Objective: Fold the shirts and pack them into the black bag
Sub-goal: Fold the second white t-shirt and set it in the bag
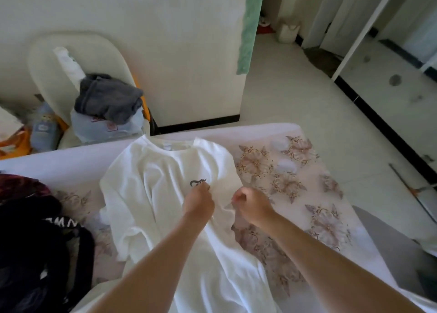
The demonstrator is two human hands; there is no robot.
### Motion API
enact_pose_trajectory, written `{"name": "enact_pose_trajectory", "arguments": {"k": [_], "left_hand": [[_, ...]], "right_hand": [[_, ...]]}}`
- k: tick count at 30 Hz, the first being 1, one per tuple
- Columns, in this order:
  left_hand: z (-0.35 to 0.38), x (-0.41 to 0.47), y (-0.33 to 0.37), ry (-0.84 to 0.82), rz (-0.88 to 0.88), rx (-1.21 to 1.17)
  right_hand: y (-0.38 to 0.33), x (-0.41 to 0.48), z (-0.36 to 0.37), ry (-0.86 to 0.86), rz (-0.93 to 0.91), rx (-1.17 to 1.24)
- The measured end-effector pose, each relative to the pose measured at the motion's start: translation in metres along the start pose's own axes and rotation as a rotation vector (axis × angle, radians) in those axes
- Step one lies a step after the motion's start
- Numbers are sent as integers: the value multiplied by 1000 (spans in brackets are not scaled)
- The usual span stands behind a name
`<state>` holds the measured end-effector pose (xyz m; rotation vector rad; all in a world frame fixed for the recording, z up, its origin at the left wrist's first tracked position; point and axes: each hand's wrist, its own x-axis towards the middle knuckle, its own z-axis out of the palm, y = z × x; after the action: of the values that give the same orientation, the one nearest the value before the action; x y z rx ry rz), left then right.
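A white T-shirt [153,194] with a small dark chest emblem lies spread on the flowered bed sheet [295,182], collar toward the far edge. My left hand [198,200] pinches the shirt fabric just below the emblem. My right hand [253,206] grips the shirt's right side edge with curled fingers. A black bag [35,253] with white lettering sits on the bed at the left, its opening hard to make out.
A dark red garment [21,187] lies behind the black bag. A cream chair [71,76] past the bed holds a grey garment [106,97] and plastic bags. Tiled floor [319,99] opens to the right, with a stick [411,189] lying on it.
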<state>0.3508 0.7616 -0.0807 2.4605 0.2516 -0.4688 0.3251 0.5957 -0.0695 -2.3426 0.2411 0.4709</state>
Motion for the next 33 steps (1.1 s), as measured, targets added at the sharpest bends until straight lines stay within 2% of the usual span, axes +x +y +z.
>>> {"name": "enact_pose_trajectory", "arguments": {"k": [2, 3, 6, 8, 10, 12, 14, 16, 19, 21, 22, 24, 26, 29, 31, 33], "left_hand": [[-8, 1, -13, 14, -20, -71], [-14, 1, -20, 16, -34, -108], [-29, -3, -37, -16, -145, -130], [-39, -3, -45, 6, -171, -92], [-49, -1, -47, 111, -46, -76], [-60, 0, -38, 179, 165, -22], [-69, 4, -21, 106, 234, 47], [-75, 15, -11, 3, 119, 62], [-84, 35, -13, -81, -69, 84], [-86, 40, -19, -171, -69, 170], [-86, 39, -21, -184, -52, 136], [-86, 34, -19, -148, -20, -80], [-88, 30, -10, -8, 2, -384], [-94, 28, 22, 126, 90, -712], [-94, 27, 45, 104, 171, -767], [-88, 24, 57, 53, 223, -653]], "right_hand": [[1, 25, -7, 227, 46, -40], [1, 38, -8, 233, 69, -59], [-12, 62, 0, -49, 93, -37], [-26, 68, 11, -163, -23, -104], [-41, 65, 27, -137, -219, -259], [-55, 57, 39, -59, -433, -203], [-65, 45, 42, -32, -540, -58], [-68, 35, 39, -94, -486, 12], [-61, 27, 29, -196, -233, 169], [-55, 24, 22, -295, -149, 173], [-52, 23, 21, -329, -145, 122], [-47, 21, 20, -332, -173, -23], [-47, 16, 13, -230, -215, -81], [-44, 20, -19, 155, -278, 5], [-38, 31, -51, 490, -276, -26], [-28, 44, -83, 764, -201, -160]]}}
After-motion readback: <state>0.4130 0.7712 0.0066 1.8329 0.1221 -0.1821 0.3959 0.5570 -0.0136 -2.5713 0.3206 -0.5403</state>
